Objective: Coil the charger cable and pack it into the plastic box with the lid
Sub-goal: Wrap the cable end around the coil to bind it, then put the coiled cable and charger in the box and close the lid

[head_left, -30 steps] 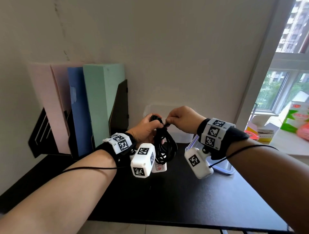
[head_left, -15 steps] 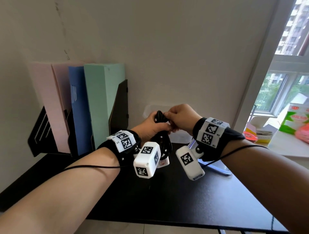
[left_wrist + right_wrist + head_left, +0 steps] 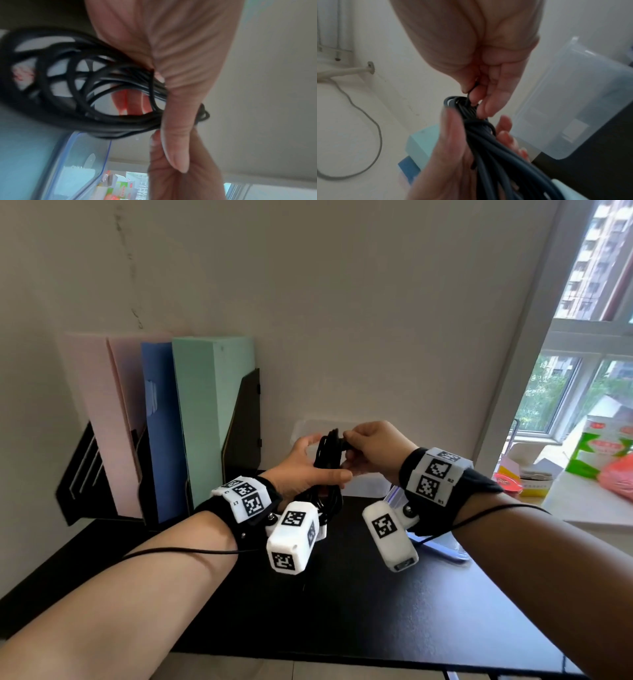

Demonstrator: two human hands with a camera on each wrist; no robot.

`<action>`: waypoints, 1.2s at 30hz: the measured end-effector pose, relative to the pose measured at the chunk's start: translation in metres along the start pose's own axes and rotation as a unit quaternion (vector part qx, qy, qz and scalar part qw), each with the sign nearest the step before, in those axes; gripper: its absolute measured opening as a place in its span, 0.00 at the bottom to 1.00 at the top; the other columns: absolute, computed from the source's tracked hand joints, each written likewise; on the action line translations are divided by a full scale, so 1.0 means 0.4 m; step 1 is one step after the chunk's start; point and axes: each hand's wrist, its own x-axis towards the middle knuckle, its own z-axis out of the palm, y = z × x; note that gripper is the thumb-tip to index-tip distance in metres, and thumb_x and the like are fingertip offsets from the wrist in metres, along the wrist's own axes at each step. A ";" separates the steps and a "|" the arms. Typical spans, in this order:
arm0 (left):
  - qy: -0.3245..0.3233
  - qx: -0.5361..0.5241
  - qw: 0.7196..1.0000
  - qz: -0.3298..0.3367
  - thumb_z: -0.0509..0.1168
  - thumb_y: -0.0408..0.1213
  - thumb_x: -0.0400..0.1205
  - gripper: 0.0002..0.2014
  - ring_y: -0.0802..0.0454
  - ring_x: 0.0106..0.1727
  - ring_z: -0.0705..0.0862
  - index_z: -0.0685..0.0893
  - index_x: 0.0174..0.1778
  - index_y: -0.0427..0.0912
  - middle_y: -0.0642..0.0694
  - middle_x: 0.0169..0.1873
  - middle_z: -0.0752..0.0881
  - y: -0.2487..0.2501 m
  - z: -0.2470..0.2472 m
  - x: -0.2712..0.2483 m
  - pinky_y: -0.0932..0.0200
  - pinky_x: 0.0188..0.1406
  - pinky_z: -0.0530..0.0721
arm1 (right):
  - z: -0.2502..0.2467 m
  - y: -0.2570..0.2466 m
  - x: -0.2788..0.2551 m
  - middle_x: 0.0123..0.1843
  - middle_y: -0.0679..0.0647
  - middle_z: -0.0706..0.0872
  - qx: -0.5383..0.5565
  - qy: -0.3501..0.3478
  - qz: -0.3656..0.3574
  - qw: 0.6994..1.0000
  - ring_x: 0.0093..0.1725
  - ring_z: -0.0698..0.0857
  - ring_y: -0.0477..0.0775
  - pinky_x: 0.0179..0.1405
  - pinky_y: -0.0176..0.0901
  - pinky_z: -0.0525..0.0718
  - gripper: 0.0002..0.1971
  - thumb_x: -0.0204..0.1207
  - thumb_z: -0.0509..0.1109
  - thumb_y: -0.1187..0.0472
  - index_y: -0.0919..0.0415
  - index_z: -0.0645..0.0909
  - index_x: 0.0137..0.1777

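- A plain off-white wall (image 3: 342,302) fills the back of the scene, with a faint dark streak high on its left part.
- A black desk (image 3: 342,611) stands against this wall.
- At the desk's back left, black file holders (image 3: 241,419) hold upright folders: pink (image 3: 99,412), blue (image 3: 157,422) and mint green (image 3: 205,405).
- On the right, a white-framed window (image 3: 565,392) lets in daylight; trees and tall apartment blocks show outside.
- The pale window sill (image 3: 579,501) carries a green-and-white carton (image 3: 596,450), something pink and small containers.
- In the right wrist view, a grey cord (image 3: 368,121) loops along the wall.
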 end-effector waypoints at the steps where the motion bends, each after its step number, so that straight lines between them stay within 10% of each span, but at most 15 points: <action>1: -0.002 0.016 1.000 -0.003 0.83 0.42 0.56 0.57 0.42 0.52 0.87 0.56 0.79 0.50 0.34 0.62 0.81 -0.002 -0.004 -0.004 0.44 0.56 0.85 | -0.005 -0.001 -0.001 0.30 0.57 0.77 0.042 -0.005 0.007 0.999 0.26 0.83 0.53 0.32 0.45 0.89 0.13 0.84 0.57 0.63 0.65 0.76 0.39; 4: -0.021 0.011 1.000 -0.016 0.85 0.57 0.40 0.71 0.39 0.70 0.78 0.57 0.80 0.53 0.36 0.72 0.75 -0.028 -0.025 0.004 0.34 0.70 0.74 | -0.023 -0.008 0.003 0.29 0.55 0.75 0.161 -0.003 0.008 0.987 0.23 0.80 0.48 0.31 0.45 0.89 0.14 0.85 0.55 0.62 0.64 0.76 0.40; 8: -0.097 -0.044 0.994 -0.012 0.82 0.60 0.41 0.56 0.45 0.69 0.77 0.72 0.68 0.57 0.48 0.67 0.79 -0.026 -0.030 -0.016 0.33 0.67 0.76 | -0.051 -0.040 0.024 0.24 0.53 0.75 0.317 0.032 0.021 0.948 0.25 0.78 0.51 0.27 0.45 0.90 0.15 0.86 0.54 0.62 0.63 0.75 0.38; 12: -0.083 -0.041 0.995 -0.027 0.86 0.45 0.51 0.56 0.38 0.71 0.76 0.66 0.74 0.44 0.38 0.72 0.74 -0.008 -0.020 -0.004 0.31 0.64 0.78 | -0.081 -0.081 0.051 0.16 0.53 0.78 0.432 0.034 0.042 0.900 0.31 0.79 0.52 0.23 0.49 0.88 0.16 0.86 0.53 0.60 0.65 0.74 0.38; 17: -0.043 -0.022 0.999 -0.014 0.66 0.27 0.78 0.24 0.45 0.51 0.87 0.71 0.70 0.37 0.35 0.61 0.82 0.041 -0.021 0.057 0.60 0.34 0.88 | -0.124 -0.121 0.084 0.20 0.57 0.78 0.520 0.052 0.037 0.851 0.31 0.76 0.52 0.21 0.54 0.86 0.17 0.86 0.54 0.61 0.69 0.75 0.38; 21: 0.041 0.007 0.999 0.008 0.66 0.30 0.79 0.18 0.54 0.31 0.88 0.73 0.63 0.30 0.38 0.41 0.83 0.090 -0.057 0.135 0.68 0.24 0.85 | -0.178 -0.107 0.129 0.33 0.56 0.74 0.523 0.076 0.053 0.847 0.34 0.76 0.52 0.44 0.56 0.85 0.17 0.86 0.53 0.61 0.69 0.74 0.39; 27: 0.096 0.215 0.972 0.020 0.71 0.45 0.76 0.14 0.57 0.20 0.80 0.82 0.49 0.38 0.45 0.31 0.79 0.116 -0.104 0.290 0.66 0.21 0.78 | -0.223 -0.011 0.225 0.35 0.58 0.75 0.439 0.128 0.107 0.883 0.37 0.78 0.54 0.73 0.52 0.72 0.15 0.86 0.52 0.64 0.70 0.73 0.40; 30: 0.094 0.372 0.923 0.021 0.68 0.48 0.78 0.17 0.52 0.29 0.74 0.85 0.50 0.36 0.46 0.29 0.78 0.117 -0.119 0.344 0.64 0.27 0.68 | -0.229 0.046 0.278 0.28 0.59 0.81 0.342 0.151 0.149 0.915 0.27 0.82 0.53 0.51 0.39 0.84 0.09 0.86 0.53 0.65 0.69 0.73 0.50; 33: 0.091 0.404 0.910 0.012 0.67 0.44 0.79 0.19 0.53 0.29 0.74 0.83 0.57 0.31 0.47 0.29 0.78 0.104 -0.128 0.385 0.68 0.24 0.68 | -0.232 0.081 0.317 0.21 0.52 0.85 0.081 0.152 0.179 0.969 0.19 0.81 0.46 0.13 0.31 0.69 0.09 0.83 0.59 0.64 0.64 0.75 0.41; 36: 0.081 0.434 0.897 -0.009 0.68 0.43 0.78 0.17 0.49 0.34 0.76 0.83 0.55 0.32 0.44 0.31 0.80 0.080 -0.132 0.405 0.62 0.30 0.70 | -0.228 0.109 0.349 0.39 0.57 0.86 -0.298 0.110 0.172 0.932 0.42 0.84 0.56 0.31 0.41 0.78 0.13 0.79 0.66 0.58 0.65 0.79 0.36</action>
